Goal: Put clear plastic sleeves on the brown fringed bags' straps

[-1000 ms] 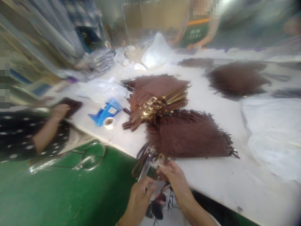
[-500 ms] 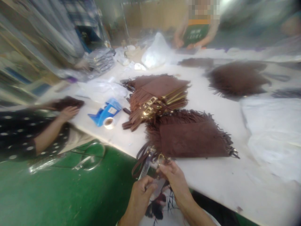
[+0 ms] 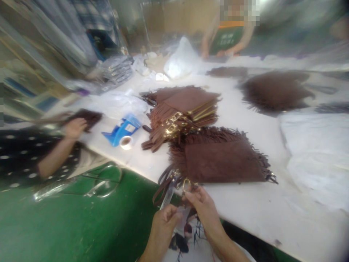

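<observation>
A brown fringed suede bag (image 3: 223, 160) lies on the white table (image 3: 245, 207) just ahead of me. Its gold clasp and brown strap (image 3: 163, 185) hang over the table's near edge. My right hand (image 3: 203, 209) is closed in a pinch at the gold clasp (image 3: 187, 183). My left hand (image 3: 163, 227) is closed beside it on a small clear or silvery piece I cannot make out. Both hands sit at the bag's lower left corner.
A stack of similar brown bags (image 3: 185, 109) lies behind the near one, another fringed pile (image 3: 275, 91) at far right. Blue packaging and a tape roll (image 3: 125, 133) lie left. A person's hand (image 3: 75, 127) touches a dark piece at left. Another person stands at the far side (image 3: 229, 36). White plastic sheets (image 3: 316, 153) cover the right.
My hands stay at the clasp with only small finger shifts. The person at left has moved their hand over the dark piece and drawn it slightly back.
</observation>
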`<state>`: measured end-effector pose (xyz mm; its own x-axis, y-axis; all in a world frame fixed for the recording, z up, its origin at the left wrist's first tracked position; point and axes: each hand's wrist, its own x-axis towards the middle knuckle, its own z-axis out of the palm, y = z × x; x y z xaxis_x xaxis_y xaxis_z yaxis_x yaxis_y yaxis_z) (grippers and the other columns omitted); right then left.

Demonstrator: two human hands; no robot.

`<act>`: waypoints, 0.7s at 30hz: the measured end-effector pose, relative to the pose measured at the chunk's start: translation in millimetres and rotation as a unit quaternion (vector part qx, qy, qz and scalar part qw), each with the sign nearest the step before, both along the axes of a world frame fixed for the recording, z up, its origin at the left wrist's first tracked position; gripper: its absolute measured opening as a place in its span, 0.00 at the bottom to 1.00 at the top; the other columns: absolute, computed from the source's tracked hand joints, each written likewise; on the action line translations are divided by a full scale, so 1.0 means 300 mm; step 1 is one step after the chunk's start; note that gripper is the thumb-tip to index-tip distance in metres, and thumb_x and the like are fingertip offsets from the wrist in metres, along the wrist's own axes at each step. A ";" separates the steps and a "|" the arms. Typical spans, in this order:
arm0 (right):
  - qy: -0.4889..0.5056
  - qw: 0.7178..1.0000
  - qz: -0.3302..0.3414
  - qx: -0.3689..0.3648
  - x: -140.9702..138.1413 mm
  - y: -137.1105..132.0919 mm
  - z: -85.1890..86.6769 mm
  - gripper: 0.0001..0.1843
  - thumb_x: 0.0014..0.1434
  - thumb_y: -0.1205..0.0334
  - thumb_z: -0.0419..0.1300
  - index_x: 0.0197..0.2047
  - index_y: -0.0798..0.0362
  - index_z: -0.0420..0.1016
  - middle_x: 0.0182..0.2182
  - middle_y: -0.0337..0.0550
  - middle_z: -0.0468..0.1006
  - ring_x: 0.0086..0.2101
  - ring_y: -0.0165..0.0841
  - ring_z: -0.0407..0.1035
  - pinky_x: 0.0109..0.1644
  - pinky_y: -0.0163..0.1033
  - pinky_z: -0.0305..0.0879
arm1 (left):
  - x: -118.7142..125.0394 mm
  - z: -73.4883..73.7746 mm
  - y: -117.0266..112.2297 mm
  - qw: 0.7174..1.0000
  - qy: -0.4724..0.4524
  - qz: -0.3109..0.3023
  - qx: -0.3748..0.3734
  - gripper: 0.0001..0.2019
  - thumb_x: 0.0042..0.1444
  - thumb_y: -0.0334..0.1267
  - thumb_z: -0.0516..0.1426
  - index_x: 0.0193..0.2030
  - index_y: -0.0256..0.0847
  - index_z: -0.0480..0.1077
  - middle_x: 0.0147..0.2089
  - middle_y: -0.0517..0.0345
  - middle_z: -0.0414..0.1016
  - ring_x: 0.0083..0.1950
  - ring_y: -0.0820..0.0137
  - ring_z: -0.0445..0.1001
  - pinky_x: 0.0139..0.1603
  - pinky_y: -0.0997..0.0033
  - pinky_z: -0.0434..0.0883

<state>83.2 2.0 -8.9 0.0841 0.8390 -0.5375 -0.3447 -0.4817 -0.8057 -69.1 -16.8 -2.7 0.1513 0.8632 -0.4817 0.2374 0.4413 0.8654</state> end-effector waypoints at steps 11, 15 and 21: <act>0.009 1.000 -0.010 -0.013 0.000 0.002 0.018 0.24 0.47 0.44 0.68 0.40 0.50 0.68 0.29 0.42 0.80 0.30 0.39 0.75 0.22 0.34 0.65 | 0.002 0.001 -0.002 1.000 0.017 0.011 -0.010 0.17 0.51 0.51 0.60 0.28 0.37 0.74 0.26 0.57 0.78 0.28 0.68 0.73 0.30 0.72 0.69; 0.003 1.000 -0.011 -0.015 0.000 0.002 0.022 0.24 0.46 0.44 0.68 0.39 0.50 0.68 0.29 0.42 0.80 0.28 0.37 0.74 0.22 0.34 0.65 | 0.002 0.013 -0.002 1.000 0.021 0.012 -0.008 0.17 0.53 0.52 0.58 0.29 0.37 0.74 0.27 0.57 0.78 0.28 0.68 0.73 0.30 0.73 0.69; -0.014 1.000 -0.014 0.010 0.003 0.004 0.017 0.22 0.47 0.46 0.68 0.37 0.51 0.69 0.27 0.40 0.80 0.29 0.35 0.74 0.32 0.36 0.69 | 0.005 0.014 -0.004 1.000 -0.003 0.029 -0.012 0.18 0.51 0.52 0.60 0.29 0.36 0.74 0.26 0.57 0.77 0.28 0.68 0.73 0.30 0.72 0.69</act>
